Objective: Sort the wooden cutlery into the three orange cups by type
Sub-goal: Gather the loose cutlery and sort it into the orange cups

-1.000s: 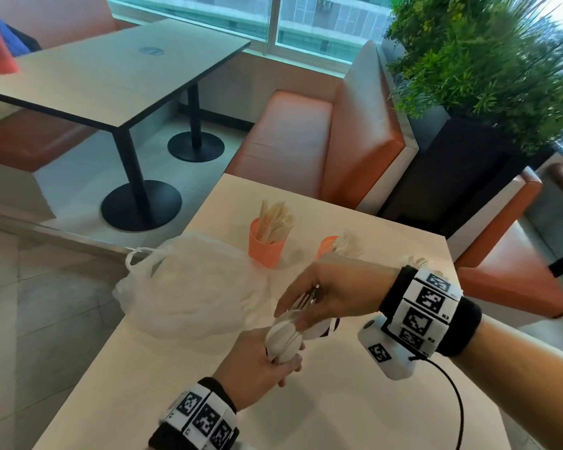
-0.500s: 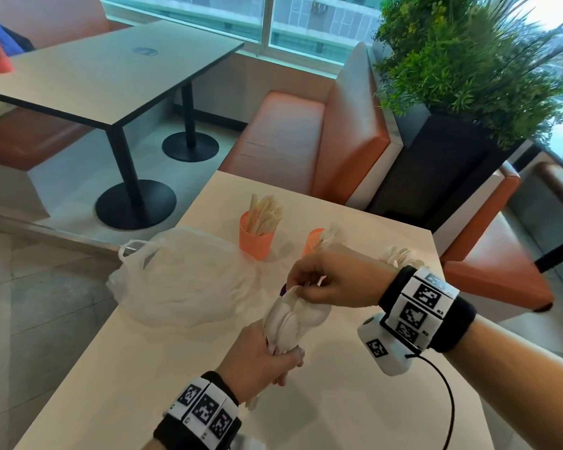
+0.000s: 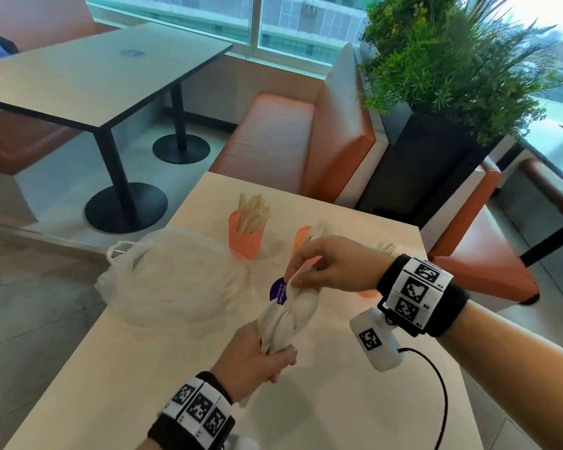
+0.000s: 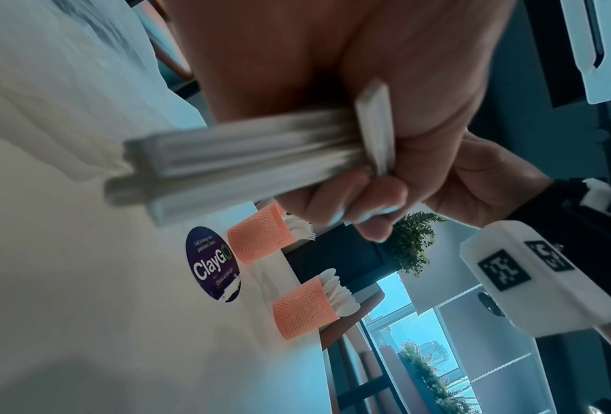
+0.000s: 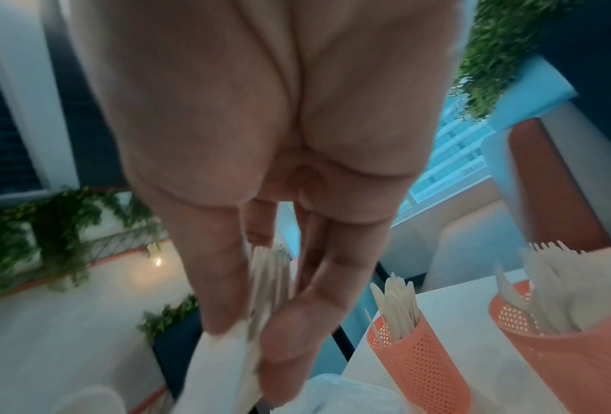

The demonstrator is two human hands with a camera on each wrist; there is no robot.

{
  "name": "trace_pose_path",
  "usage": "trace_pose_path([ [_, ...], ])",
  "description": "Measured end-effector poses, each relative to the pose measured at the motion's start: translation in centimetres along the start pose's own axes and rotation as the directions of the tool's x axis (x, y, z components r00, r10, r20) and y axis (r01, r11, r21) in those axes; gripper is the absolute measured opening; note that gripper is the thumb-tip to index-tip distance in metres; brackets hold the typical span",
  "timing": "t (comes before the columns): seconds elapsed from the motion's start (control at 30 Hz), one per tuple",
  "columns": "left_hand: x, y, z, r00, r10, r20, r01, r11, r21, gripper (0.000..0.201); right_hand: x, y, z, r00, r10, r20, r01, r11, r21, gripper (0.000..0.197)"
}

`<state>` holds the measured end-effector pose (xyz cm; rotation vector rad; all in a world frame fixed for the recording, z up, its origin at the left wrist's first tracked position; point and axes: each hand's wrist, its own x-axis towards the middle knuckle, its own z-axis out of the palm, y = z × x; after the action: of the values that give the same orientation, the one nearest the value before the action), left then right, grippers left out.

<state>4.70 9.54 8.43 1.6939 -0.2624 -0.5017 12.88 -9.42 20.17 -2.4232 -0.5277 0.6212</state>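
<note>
Both hands: left hand (image 3: 251, 362) grips smooth oval wooden spoons (image 3: 286, 315) by their flat handles, right hand (image 3: 332, 267) pinches one.

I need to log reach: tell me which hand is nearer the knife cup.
Right. The right hand pinches the top of the spoon bundle, a little this side of the knife cup. The left hand grips the bundle's handles, farther back.
</note>
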Motion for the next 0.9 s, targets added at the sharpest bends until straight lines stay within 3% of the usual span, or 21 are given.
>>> trace_pose_path([
  [0.1, 0.3, -0.3, 0.1, 1.0, -0.013, -0.021, 0.013, 0.999, -0.033, 0.018, -0.2, 1.0, 0.5, 0.995, 0.038, -0.094, -0.021, 0.984, 0.175, 0.009],
  [0.3, 1.0, -0.7, 0.7, 1.0, -0.017, 0.003, 0.017, 1.0, -0.016, 0.012, -0.3, 2.2, 3.4, 0.955, 0.051, -0.294, 0.04, 0.955, 0.295, 0.018],
  [0.43, 1.5, -1.0, 0.7, 1.0, -0.007, -0.005, 0.007, 1.0, -0.028, 0.012, -0.4, 3.1, 3.8, 0.918, 0.182, -0.354, 0.045, 0.836, 0.546, 0.021],
  [0.53, 2.1, -1.4, 0.5, 1.0, -0.023, -0.013, 0.022, 0.999, -0.025, 0.012, -0.9, 3.4, 2.1, 0.894, 0.188, -0.406, 0.105, 0.793, 0.6, 0.015],
  [0.6, 2.4, -1.8, 0.2, 0.998, -0.056, -0.012, 0.056, 0.998, -0.024, 0.014, -1.2, 3.8, -0.4, 0.835, 0.224, -0.503, 0.173, 0.76, 0.626, 0.014],
  [0.67, 2.7, -2.1, -0.3, 0.996, -0.092, -0.015, 0.092, 0.995, -0.034, 0.017, -1.1, 4.5, -3.2, 0.725, 0.274, -0.632, 0.236, 0.763, 0.601, 0.014],
  [0.77, 3.2, -2.6, -0.7, 0.992, -0.125, -0.035, 0.123, 0.99, -0.068, 0.01, 1.3, 7.2, -5.4, 0.573, 0.282, -0.769, 0.169, 0.878, 0.448, 0.015],
  [0.83, 3.4, -2.5, -0.6, 0.992, -0.118, -0.037, 0.114, 0.988, -0.103, 0.007, 3.9, 9.1, -5.3, 0.536, 0.261, -0.803, 0.041, 0.942, 0.334, 0.018],
  [0.9, 3.5, -2.4, -0.6, 0.994, -0.108, -0.033, 0.102, 0.985, -0.135, 0.01, 6.4, 10.2, -4.6, 0.547, 0.226, -0.806, -0.042, 0.969, 0.243, 0.014],
])
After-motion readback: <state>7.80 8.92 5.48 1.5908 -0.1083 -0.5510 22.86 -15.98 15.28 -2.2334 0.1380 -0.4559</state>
